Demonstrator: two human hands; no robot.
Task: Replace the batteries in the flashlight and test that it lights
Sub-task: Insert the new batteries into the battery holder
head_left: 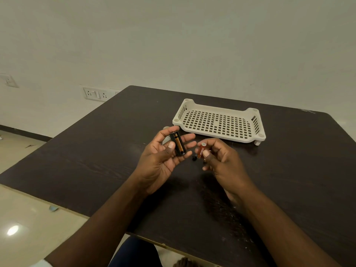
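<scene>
My left hand (163, 155) grips a black battery holder (178, 143) with a gold and black battery lying in it, thumb on its near side and fingers behind. My right hand (221, 160) pinches a red battery (201, 150) between thumb and fingers, a short gap to the right of the holder. A small black part (194, 158) lies on the dark table (96, 160) below and between the two hands. A pale object (165, 128) peeks out behind my left fingers; what it is cannot be told.
A cream perforated plastic tray (256, 123) stands on short legs just behind my hands, toward the back right. The table's near edge runs diagonally at lower left, with floor beyond it. Wall sockets (95, 93) sit on the wall at left.
</scene>
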